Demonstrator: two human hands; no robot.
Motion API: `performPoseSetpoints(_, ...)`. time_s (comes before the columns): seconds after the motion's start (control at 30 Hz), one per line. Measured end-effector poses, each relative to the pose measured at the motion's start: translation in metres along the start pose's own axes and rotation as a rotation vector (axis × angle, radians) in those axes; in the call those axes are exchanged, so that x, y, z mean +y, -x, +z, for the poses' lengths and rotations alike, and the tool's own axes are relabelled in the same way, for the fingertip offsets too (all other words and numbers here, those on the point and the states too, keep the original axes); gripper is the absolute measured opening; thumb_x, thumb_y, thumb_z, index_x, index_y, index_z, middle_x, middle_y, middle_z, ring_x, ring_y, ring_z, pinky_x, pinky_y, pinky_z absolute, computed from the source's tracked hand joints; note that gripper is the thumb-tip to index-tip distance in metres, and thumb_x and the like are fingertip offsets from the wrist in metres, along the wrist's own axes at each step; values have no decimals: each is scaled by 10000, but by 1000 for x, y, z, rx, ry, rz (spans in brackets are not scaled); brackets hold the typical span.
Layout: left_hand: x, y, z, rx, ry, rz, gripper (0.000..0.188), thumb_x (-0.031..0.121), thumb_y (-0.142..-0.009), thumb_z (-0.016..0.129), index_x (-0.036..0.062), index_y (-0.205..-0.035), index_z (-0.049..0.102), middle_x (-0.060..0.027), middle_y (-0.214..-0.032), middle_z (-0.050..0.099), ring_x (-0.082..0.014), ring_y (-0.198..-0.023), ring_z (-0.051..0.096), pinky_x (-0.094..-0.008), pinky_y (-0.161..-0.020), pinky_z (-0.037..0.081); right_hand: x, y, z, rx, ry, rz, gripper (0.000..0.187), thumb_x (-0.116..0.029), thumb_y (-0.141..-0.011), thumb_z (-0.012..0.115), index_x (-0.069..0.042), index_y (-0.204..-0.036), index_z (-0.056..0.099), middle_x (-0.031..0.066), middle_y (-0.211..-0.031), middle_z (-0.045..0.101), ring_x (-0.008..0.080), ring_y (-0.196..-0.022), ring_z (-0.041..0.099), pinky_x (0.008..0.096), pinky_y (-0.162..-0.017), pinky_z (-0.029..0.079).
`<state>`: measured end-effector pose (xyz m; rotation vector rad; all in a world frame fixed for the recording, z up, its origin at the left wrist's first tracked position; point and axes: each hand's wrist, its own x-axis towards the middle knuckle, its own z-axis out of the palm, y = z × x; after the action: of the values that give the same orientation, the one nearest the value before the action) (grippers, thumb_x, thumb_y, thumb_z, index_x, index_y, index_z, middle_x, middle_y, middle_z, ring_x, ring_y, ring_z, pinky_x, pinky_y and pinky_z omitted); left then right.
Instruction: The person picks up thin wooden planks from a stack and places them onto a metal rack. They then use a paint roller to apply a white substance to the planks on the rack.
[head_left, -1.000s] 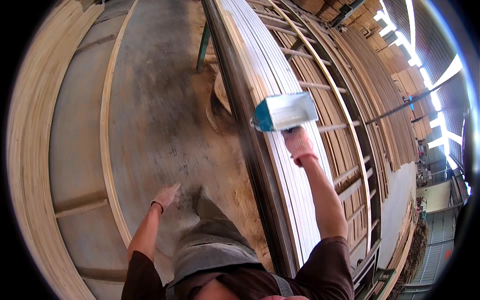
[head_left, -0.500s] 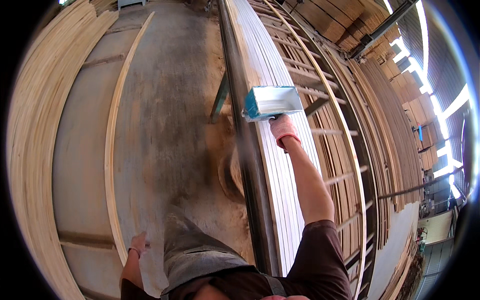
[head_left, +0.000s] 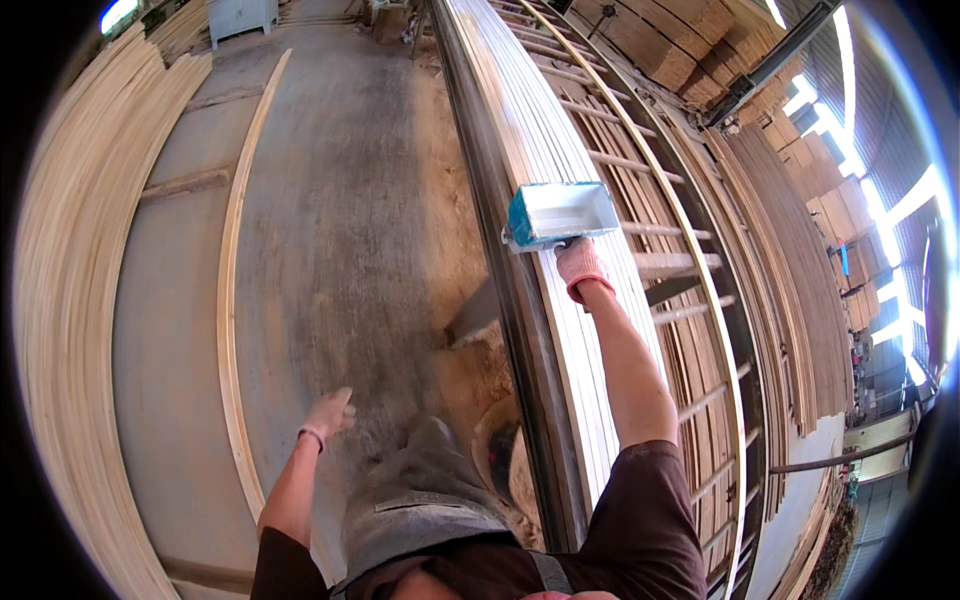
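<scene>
My right hand (head_left: 582,267), in a pale pink glove, is closed around the handle of a box-shaped paint applicator (head_left: 566,236). It is an open-topped box with a white inside and a teal side, smeared with white. The box rests on a row of long narrow white-coated boards (head_left: 590,340) lying side by side on a dark rail bench (head_left: 530,400). How its underside meets the boards is hidden. My left hand (head_left: 327,414), gloved too, hangs over the floor at the left with fingers loosely extended and nothing in it.
To the right of the bench runs a rack with rungs (head_left: 680,315) and long wood strips. Long pale boards (head_left: 70,300) are stacked at far left, and a single strip (head_left: 232,270) lies nearer. A bench leg (head_left: 472,312) slants out beside the walkway. A grey cabinet (head_left: 242,18) stands far off.
I have moved forward along the bench, the floor and bench leg coming nearer. The paint applicator has travelled along the boards with my right hand. My left hand has swung forward and right.
</scene>
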<state>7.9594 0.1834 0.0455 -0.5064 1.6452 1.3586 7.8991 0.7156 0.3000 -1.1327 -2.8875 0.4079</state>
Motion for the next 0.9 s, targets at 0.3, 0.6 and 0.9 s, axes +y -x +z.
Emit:
performPoseSetpoints(0.3,272,-165,-47,29,24,134,528,469,-995,635,3,-1242,656,-142,-1011,727,-237,-855,696,-372,-709,548,-163,-300,25,-17,-49,-47,374,-321,-949,650,-75,-1214,744,237,-1238,705,418,-1193,660,492,-995,541)
performPoseSetpoints(0.6,315,-265,-178,197,-3,-414,777,567,-1016,521,-28,-1507,420,-323,-1310,632,-456,-1079,683,-606,-829,566,-326,-582,30,-36,-54,-49,393,-329,-940,672,-53,-1212,741,239,-1235,706,413,-1195,659,492,-993,541)
performPoseSetpoints(0.9,570,-536,-294,50,-211,56,627,541,-1031,526,53,-1426,538,-202,-1228,703,-359,-985,726,-491,-819,592,-489,-847,53,-78,-120,-66,430,-301,-934,656,-70,-1294,698,238,-1302,676,421,-1251,619,488,-1057,502)
